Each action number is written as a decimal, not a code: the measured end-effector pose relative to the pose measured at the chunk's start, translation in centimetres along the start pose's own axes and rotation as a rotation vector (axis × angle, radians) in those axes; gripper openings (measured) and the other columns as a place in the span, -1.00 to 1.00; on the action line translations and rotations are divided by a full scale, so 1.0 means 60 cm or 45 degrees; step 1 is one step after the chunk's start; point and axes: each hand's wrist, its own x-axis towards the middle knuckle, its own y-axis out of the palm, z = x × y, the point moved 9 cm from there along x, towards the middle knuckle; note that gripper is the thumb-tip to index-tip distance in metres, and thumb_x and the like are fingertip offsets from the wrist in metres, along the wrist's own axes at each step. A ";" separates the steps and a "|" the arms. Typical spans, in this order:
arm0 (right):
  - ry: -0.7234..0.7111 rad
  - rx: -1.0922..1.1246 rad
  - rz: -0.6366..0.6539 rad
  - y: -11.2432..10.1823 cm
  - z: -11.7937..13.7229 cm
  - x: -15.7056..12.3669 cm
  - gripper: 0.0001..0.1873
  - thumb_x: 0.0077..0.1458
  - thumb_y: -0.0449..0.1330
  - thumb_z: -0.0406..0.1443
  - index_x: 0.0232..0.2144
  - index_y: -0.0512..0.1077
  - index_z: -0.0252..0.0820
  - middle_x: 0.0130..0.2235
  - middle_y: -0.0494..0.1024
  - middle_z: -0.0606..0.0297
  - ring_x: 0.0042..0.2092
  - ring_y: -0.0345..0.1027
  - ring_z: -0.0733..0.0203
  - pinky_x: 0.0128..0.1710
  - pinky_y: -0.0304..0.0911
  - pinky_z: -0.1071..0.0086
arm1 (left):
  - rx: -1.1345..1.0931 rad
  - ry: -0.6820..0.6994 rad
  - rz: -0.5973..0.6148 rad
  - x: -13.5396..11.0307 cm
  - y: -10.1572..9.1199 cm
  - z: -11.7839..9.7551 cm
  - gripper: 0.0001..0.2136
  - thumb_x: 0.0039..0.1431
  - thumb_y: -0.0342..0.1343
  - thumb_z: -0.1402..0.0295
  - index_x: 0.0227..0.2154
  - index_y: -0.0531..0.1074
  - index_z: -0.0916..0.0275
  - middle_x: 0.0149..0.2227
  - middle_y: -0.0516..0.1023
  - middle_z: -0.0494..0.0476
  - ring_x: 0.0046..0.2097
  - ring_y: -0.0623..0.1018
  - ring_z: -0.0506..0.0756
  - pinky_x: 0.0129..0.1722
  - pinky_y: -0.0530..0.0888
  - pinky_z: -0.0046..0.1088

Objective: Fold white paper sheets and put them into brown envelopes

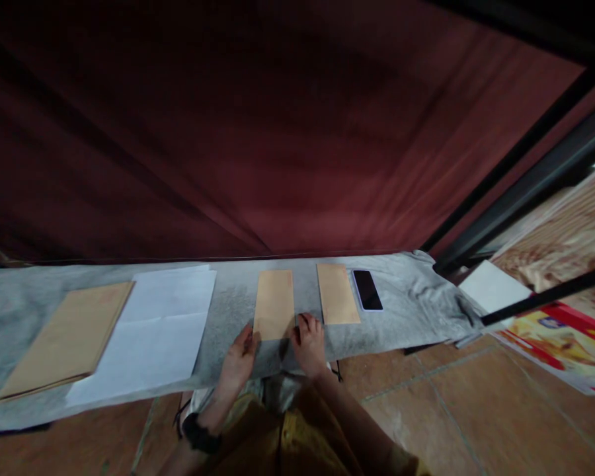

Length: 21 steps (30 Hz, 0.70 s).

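Note:
A brown paper envelope [274, 301] lies flat on the grey cloth in front of me. My left hand [240, 354] is at its lower left corner, thumb and fingers closed on the edge. At the lower right edge, my right hand [308, 340] has its fingers curled in against the paper. A second brown envelope [338, 294] lies just right of it, apart from both hands. Farther left are white paper sheets [166, 327] with a crease across them, and a stack of larger brown envelopes [69, 330] overlaps their left side.
A dark-screened phone [367, 290] lies right of the second envelope. Grey cloth [411, 304] covers the narrow table, with a dark red curtain [277, 165] behind it. A black metal frame [515, 158] and a colourful printed box [565, 337] stand at the right.

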 end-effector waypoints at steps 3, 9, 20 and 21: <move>0.083 0.026 -0.023 0.001 -0.006 -0.001 -0.69 0.20 0.16 -0.39 -0.02 0.51 -0.13 0.00 0.52 0.07 0.01 0.32 -0.07 0.03 0.27 0.08 | -0.127 -0.192 0.003 0.014 -0.003 0.011 -0.51 0.13 0.10 0.16 0.07 0.48 0.33 -0.11 0.68 0.27 -0.07 0.64 0.23 0.03 0.53 -0.21; 0.158 0.229 -0.054 0.004 -0.014 0.010 -0.78 0.12 0.16 -0.41 -0.21 0.54 -0.12 -0.17 0.50 0.14 -0.09 0.35 0.00 -0.04 0.30 0.16 | -0.167 -0.217 0.154 0.033 0.008 0.004 -0.57 0.03 0.12 0.12 -0.14 0.56 0.33 -0.35 0.67 0.20 -0.27 0.63 0.23 -0.21 0.53 -0.27; 0.571 1.298 0.165 0.057 -0.042 0.008 -0.63 0.00 0.19 -0.14 -0.13 0.46 -0.11 -0.46 0.50 0.40 -0.47 0.38 0.19 -0.46 0.35 0.32 | -0.747 -0.488 0.113 -0.004 0.014 -0.002 -0.48 -0.14 0.31 0.31 -0.05 0.39 0.22 -0.37 0.63 0.09 -0.36 0.64 0.15 -0.35 0.53 -0.36; 0.613 1.342 0.173 0.062 -0.041 0.007 -0.63 -0.03 0.19 -0.13 -0.14 0.45 -0.11 -0.49 0.48 0.42 -0.51 0.35 0.20 -0.50 0.33 0.34 | -0.810 -0.518 0.135 -0.008 0.017 -0.003 -0.46 -0.16 0.33 0.32 -0.04 0.37 0.22 -0.37 0.63 0.07 -0.36 0.64 0.14 -0.33 0.54 -0.37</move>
